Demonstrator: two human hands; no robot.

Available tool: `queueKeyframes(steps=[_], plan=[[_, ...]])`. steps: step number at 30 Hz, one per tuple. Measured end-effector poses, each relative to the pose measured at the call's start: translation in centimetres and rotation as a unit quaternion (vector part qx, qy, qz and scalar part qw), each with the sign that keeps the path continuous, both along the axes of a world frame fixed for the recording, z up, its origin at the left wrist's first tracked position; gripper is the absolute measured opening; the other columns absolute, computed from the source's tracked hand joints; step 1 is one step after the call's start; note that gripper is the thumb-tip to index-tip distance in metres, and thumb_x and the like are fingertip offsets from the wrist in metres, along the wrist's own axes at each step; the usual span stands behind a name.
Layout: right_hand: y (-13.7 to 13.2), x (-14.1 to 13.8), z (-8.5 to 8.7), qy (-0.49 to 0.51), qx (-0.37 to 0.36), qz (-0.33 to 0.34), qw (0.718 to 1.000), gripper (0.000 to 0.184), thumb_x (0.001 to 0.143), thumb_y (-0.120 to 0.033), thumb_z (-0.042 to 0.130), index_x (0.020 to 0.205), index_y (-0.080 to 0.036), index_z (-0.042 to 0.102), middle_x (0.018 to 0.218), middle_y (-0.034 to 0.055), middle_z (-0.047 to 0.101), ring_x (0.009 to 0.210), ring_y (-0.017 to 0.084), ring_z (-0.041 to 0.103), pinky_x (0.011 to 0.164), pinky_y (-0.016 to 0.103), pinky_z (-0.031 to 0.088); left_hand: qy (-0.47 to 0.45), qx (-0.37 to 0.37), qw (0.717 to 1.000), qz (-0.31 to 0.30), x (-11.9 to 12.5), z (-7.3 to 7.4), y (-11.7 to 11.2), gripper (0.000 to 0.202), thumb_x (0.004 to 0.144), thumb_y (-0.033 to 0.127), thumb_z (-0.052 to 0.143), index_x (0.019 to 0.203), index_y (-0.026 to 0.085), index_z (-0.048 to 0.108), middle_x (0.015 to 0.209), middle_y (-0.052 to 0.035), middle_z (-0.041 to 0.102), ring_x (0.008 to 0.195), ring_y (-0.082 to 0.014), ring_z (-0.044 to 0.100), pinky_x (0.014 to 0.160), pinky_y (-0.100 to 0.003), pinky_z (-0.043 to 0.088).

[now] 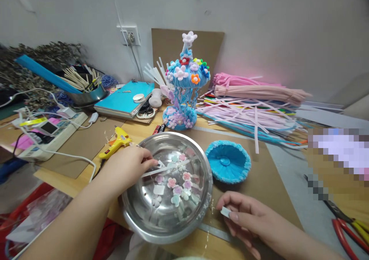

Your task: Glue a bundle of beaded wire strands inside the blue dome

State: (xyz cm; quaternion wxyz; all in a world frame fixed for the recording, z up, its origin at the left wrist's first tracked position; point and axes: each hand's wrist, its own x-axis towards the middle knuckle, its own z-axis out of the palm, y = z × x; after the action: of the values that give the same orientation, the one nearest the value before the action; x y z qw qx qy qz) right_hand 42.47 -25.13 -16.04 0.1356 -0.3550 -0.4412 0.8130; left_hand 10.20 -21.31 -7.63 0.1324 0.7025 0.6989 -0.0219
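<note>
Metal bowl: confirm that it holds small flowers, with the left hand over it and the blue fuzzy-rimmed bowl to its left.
One error: the head view shows the blue fuzzy-rimmed bowl to the right of the metal bowl. The small flowers and the left hand are as stated.

My right fingers (pixel 234 217) pinch a small white piece (pixel 225 212), flat and tilted, just beside the bowl. The big round bowl (pixel 164 218) is shiny metal and sits at the near edge of the counter (pixel 217 245). Little flowers (pixel 172 182) lie loose in it: pink, purple, white and pale green. My left fingers (pixel 147 162) reach in over its left rim, by a white bit (pixel 162 164); I can't tell if they hold it.
</note>
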Motion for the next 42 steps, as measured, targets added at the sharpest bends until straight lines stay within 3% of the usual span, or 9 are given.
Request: queueKeyframes(steps=[6,9,15,18,22,27,30,34,42], plan=[[0.1,-0.1,0.2,-0.004,-0.001,-0.002,1.0,0.031,0.09,-0.043,0.056,0.104,-0.016,0.05,0.069,-0.0028,0.056,0.041,0.002,0.045,0.037,0.01,0.041,0.079,0.062,0.993,-0.061,0.7,-0.3,0.7,0.023,0.079,0.036,0.056,0.069,0.022,0.071,0.075,-0.008,0.068,0.073,-0.0267,0.061,0.06,-0.033,0.037],[0.1,-0.1,0.3,-0.008,-0.003,0.001,1.0,0.031,0.09,-0.043,0.056,0.104,-0.016,0.05,0.069,-0.0027,0.056,0.04,0.001,0.045,0.037,0.009,0.041,0.072,0.076,0.989,-0.102,0.9,-0.4,0.8,0.011,0.074,0.025,0.063,0.082,0.023,0.07,0.085,-0.0062,0.068,0.086,-0.0269,0.061,0.071,-0.034,0.04],[0.1,0.0,0.3,-0.006,-0.008,-0.001,1.0,0.028,0.09,-0.041,0.056,0.103,-0.016,0.05,0.068,-0.0035,0.056,0.039,0.001,0.044,0.037,0.009,0.04,0.06,0.091,0.979,-0.173,1.4,-0.4,0.5,0.015,0.074,0.014,0.062,0.085,0.024,0.066,0.088,-0.002,0.066,0.089,-0.0243,0.058,0.078,-0.035,0.038],[0.2,-0.1,0.3,-0.006,-0.009,-0.001,1.0,0.029,0.09,-0.041,0.057,0.103,-0.016,0.05,0.068,-0.0033,0.056,0.039,0.001,0.045,0.036,0.009,0.04,0.07,0.1,0.969,-0.214,1.7,-0.6,0.7,0.019,0.075,0.013,0.063,0.089,0.025,0.067,0.089,-0.0017,0.064,0.089,-0.0241,0.058,0.076,-0.036,0.038],[0.2,-0.2,0.3,-0.007,-0.008,-0.002,1.0,0.03,0.09,-0.042,0.056,0.103,-0.016,0.05,0.069,-0.0031,0.056,0.038,0.001,0.044,0.037,0.009,0.04,0.085,0.106,0.96,-0.244,1.5,-0.7,1.0,0.008,0.079,0.018,0.062,0.074,0.022,0.066,0.079,-0.0017,0.063,0.082,-0.0223,0.057,0.073,-0.035,0.035],[0.2,-0.3,0.5,-0.006,-0.004,0.0,1.0,0.031,0.087,-0.042,0.058,0.101,-0.017,0.049,0.069,-0.0029,0.056,0.039,0.002,0.046,0.036,0.01,0.04,0.075,0.228,0.922,-0.303,0.8,-0.2,0.1,0.02,0.092,0.024,0.047,0.08,0.021,0.063,0.076,-0.0016,0.062,0.077,-0.0194,0.053,0.07,-0.035,0.031],[0.2,-0.3,0.6,-0.003,-0.006,-0.004,1.0,0.031,0.086,-0.042,0.059,0.101,-0.016,0.049,0.068,-0.003,0.056,0.04,0.002,0.046,0.037,0.01,0.042,0.039,0.252,0.919,-0.301,0.4,0.0,-0.2,0.019,0.092,0.025,0.048,0.08,0.022,0.062,0.079,-0.0013,0.064,0.078,-0.0187,0.053,0.069,-0.034,0.03],[0.2,-0.2,0.6,-0.009,0.003,0.001,1.0,0.03,0.088,-0.042,0.057,0.101,-0.016,0.049,0.069,-0.003,0.056,0.039,0.002,0.045,0.037,0.01,0.041,-0.015,0.211,0.936,-0.282,0.3,0.0,0.3,0.014,0.089,0.034,0.056,0.088,0.023,0.064,0.092,-0.002,0.066,0.089,-0.0196,0.055,0.076,-0.034,0.031],[0.1,-0.2,0.5,-0.016,0.005,0.002,1.0,0.029,0.089,-0.042,0.056,0.102,-0.016,0.049,0.068,-0.0034,0.055,0.039,0.002,0.044,0.037,0.011,0.04,-0.003,0.162,0.949,-0.272,0.3,-0.7,1.3,0.017,0.089,0.032,0.054,0.086,0.023,0.068,0.09,-0.0022,0.068,0.09,-0.0204,0.059,0.077,-0.035,0.03]])
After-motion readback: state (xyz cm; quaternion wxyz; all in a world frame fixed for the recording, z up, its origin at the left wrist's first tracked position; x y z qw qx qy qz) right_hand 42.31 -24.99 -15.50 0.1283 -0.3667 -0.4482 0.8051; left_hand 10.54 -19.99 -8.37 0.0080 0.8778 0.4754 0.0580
